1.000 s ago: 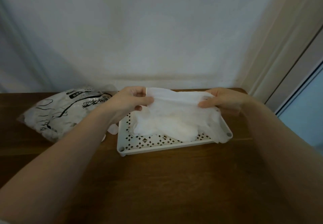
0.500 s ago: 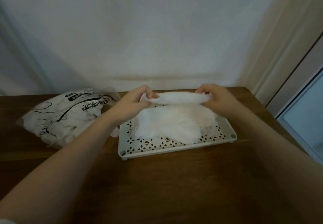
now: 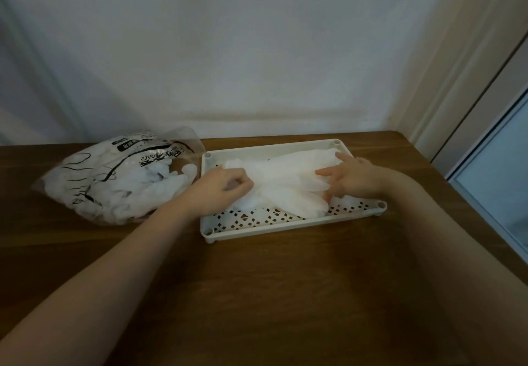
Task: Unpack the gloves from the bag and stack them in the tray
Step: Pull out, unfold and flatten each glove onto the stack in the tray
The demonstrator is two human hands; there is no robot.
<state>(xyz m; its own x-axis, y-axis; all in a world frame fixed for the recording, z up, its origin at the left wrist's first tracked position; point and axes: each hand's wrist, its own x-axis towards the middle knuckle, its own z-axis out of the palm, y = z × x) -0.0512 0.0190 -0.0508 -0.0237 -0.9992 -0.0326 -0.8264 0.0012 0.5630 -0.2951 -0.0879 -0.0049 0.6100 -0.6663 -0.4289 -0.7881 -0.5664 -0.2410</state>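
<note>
A white perforated tray (image 3: 285, 229) sits on the wooden table, with a stack of thin white gloves (image 3: 281, 178) lying flat in it. My left hand (image 3: 218, 192) rests on the left end of the top glove, its fingers curled and pinching the glove's edge. Over the right end lies my right hand (image 3: 353, 179), fingers spread and pressing down on the stack. To the left of the tray, a clear printed plastic bag (image 3: 114, 179) lies on its side, its mouth toward the tray, with several white gloves inside.
The wooden table (image 3: 257, 294) stands against a white wall, and its right edge runs diagonally at the right. A door or window frame (image 3: 485, 125) stands beyond that edge. Both my forearms reach in from the near side.
The glove that both hands held stretched above the tray has been lowered onto the stack. Both hands came down with it, and the right hand's fingers have spread out on top.
</note>
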